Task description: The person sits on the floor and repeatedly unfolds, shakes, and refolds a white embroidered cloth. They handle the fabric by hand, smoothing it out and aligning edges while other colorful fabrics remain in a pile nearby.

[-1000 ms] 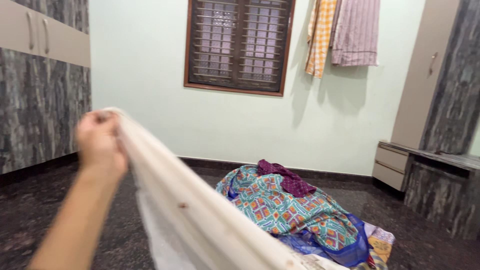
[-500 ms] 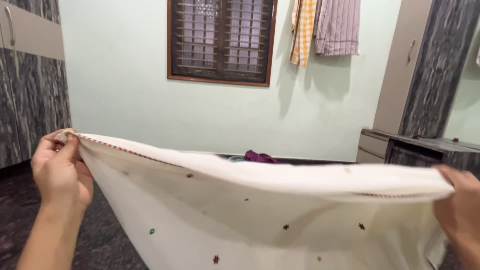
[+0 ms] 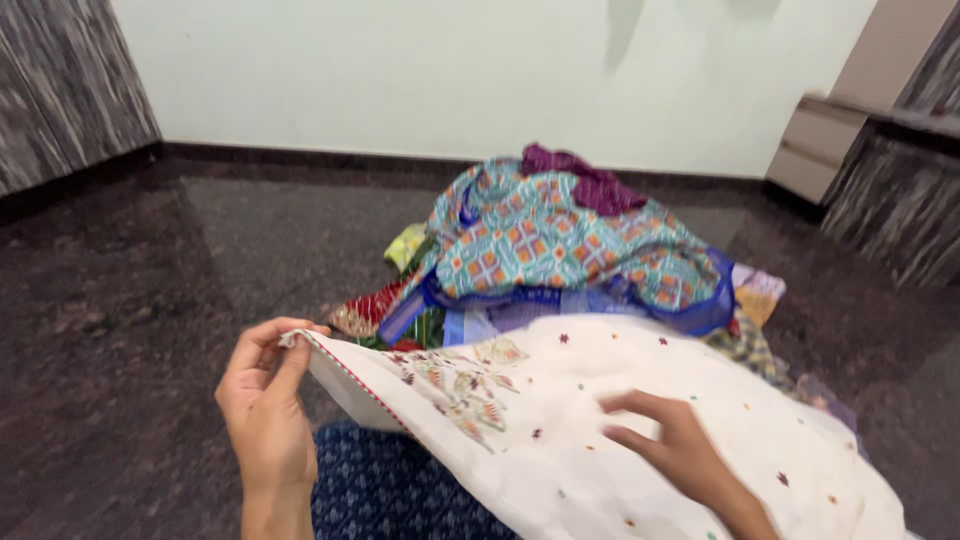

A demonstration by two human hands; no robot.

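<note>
A dark stone floor is spreading out wide under everything, and a pale green wall is standing behind it. A big pile of clothes is sitting on the floor in the middle, with a teal patterned cloth on top and a purple one at the back. A white cloth with tiny coloured dots and a red edge is lying in front of the pile, over a dark blue dotted fabric. The left hand is pinching a corner of the white cloth between thumb and fingers, closed tight on it. The right hand is lying on top of the white cloth with its fingers spread open, touching it but not gripping it.
</note>
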